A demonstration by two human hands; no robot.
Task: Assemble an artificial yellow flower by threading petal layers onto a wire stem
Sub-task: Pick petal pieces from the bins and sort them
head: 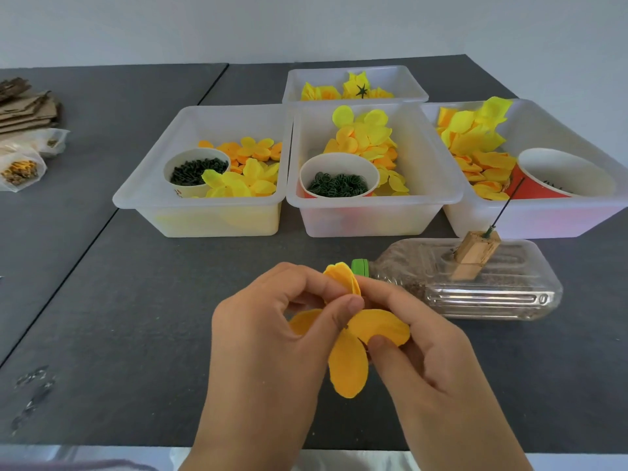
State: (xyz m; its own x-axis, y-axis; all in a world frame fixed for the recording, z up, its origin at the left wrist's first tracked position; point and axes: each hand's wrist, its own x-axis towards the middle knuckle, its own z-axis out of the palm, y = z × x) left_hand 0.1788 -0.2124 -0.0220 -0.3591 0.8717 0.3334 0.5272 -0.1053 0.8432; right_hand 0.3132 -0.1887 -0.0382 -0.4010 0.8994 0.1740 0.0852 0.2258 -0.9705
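Note:
An orange-yellow petal layer point(350, 365) with several lobes hangs between both hands above the dark table. My left hand point(272, 341) pinches its centre with thumb and fingers. My right hand point(418, 345) pinches it from the right, thumb on a lobe. A thin dark wire stem point(506, 205) stands tilted in a wooden block point(474, 258) fixed on a lying plastic bottle point(475, 283). Nothing is on the wire.
Four clear bins hold yellow petals: left bin point(149, 198), middle bin point(373, 215), right bin point(543, 219), back bin point(353, 96). Paper cups of small green parts point(197, 171) point(338, 183) sit in two bins, an orange cup point(550, 181) in the third. Bags and cardboard point(23, 137) lie far left.

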